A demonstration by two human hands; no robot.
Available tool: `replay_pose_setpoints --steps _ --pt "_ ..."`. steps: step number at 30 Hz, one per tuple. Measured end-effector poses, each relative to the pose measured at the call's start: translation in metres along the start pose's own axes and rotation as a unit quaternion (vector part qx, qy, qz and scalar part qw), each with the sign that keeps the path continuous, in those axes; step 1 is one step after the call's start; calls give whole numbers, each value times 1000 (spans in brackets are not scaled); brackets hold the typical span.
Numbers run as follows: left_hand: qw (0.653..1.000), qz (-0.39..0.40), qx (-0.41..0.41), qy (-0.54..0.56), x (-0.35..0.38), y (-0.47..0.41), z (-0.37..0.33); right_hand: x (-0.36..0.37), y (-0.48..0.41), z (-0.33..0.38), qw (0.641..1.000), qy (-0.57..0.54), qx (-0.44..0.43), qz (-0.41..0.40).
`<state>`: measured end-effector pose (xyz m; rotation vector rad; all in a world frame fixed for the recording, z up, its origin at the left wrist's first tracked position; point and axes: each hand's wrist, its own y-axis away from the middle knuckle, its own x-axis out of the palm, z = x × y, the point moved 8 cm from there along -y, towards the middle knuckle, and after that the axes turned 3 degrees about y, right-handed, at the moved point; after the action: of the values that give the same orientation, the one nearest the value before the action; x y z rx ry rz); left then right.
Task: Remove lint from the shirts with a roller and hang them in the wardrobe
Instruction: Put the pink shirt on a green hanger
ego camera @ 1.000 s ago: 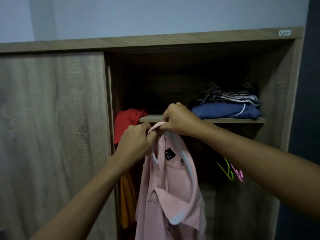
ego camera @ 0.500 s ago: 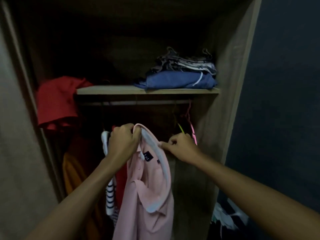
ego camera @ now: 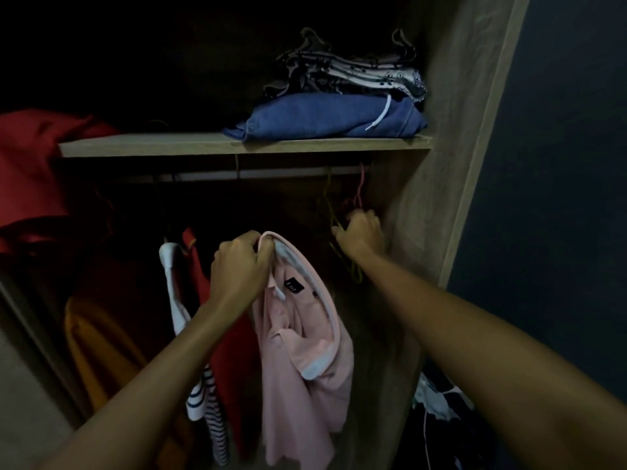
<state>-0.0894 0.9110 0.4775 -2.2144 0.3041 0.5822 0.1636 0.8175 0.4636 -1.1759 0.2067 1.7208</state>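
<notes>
Folded blue garment [ego camera: 325, 122], patterned clothes [ego camera: 349, 74] stacked on it, dark wall [ego camera: 559, 164] at right

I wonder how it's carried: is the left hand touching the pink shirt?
Touching. The head view shows the left hand gripping the pink shirt at its collar.

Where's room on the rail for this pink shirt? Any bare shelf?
Rail bare between the striped shirt and the empty hangers the right hand grips; the pink shirt in the left hand likely fits there. Shelf bare between red cloth and blue pile. Rail's left end is crowded.
</notes>
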Motion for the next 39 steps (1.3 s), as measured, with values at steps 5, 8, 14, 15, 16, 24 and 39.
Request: replay_pose_setpoints --steps 5,8,14,15,16,24,39 --pt "1000 1 -11 0 13 -10 4 21 -14 7 999 -6 -3 51" --pt "1000 -4 -16 -8 16 -12 6 28 -20 10 998 -1 -1 69" --pt "1000 -7 -17 -6 9 -12 17 26 -16 10 991 -132 26 23" --pt "1000 -9 -20 -5 7 -11 19 23 -12 11 988 -152 20 8" --pt "1000 -11 -23 -5 4 -9 22 22 -9 11 986 -165 14 -2" --pt "999 -17 -39 -6 -19 10 40 31 60 -6 975 -218 -45 -5" --pt "1000 -6 30 -4 -85 24 11 -18 207 -10 850 -526 -16 25"
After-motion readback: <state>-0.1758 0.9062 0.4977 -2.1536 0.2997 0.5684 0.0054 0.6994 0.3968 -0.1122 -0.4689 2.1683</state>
